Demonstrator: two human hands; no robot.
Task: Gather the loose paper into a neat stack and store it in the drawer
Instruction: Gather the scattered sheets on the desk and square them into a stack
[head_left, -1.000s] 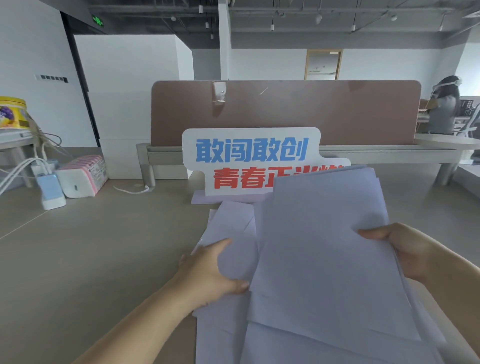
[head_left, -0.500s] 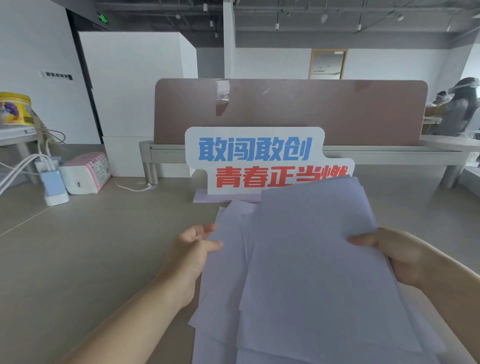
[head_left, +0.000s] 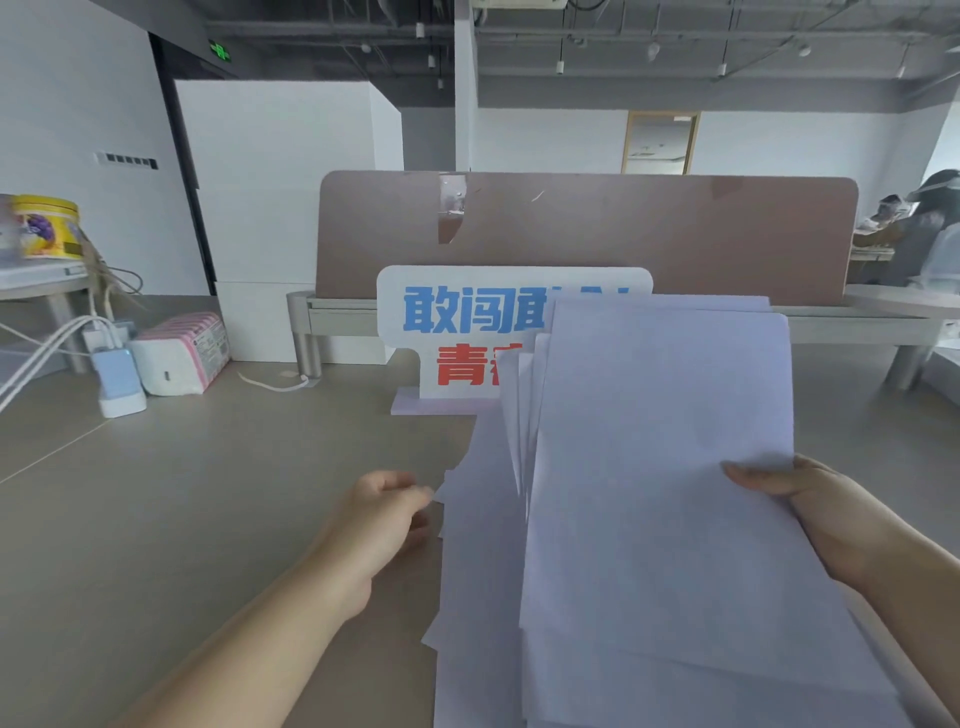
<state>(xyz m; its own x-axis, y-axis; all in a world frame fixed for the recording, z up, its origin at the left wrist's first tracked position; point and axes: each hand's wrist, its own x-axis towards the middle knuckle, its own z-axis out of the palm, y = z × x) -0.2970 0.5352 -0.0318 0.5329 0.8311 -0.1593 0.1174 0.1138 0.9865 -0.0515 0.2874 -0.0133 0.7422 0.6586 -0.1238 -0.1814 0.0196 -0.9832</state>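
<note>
Several loose white paper sheets (head_left: 660, 509) are fanned unevenly and lifted off the desk, their top edges tilted up toward the sign. My right hand (head_left: 810, 514) grips the upper sheets at their right edge, thumb on top. At the left edge of the lower sheets, my left hand (head_left: 384, 514) has its fingers curled, with the fingertips pinching a sheet corner. No drawer is in view.
A white sign with blue and red characters (head_left: 467, 332) stands just behind the paper, in front of a brown desk partition (head_left: 587, 234). At far left are a tissue pack (head_left: 182, 353), a blue charger (head_left: 117, 379) with cables and a yellow tub (head_left: 47, 226). A person sits at far right.
My right hand has raised and tilted the sheets more upright, now covering part of the sign. My left hand came off the top of the paper, moved to its left edge and closed there.
</note>
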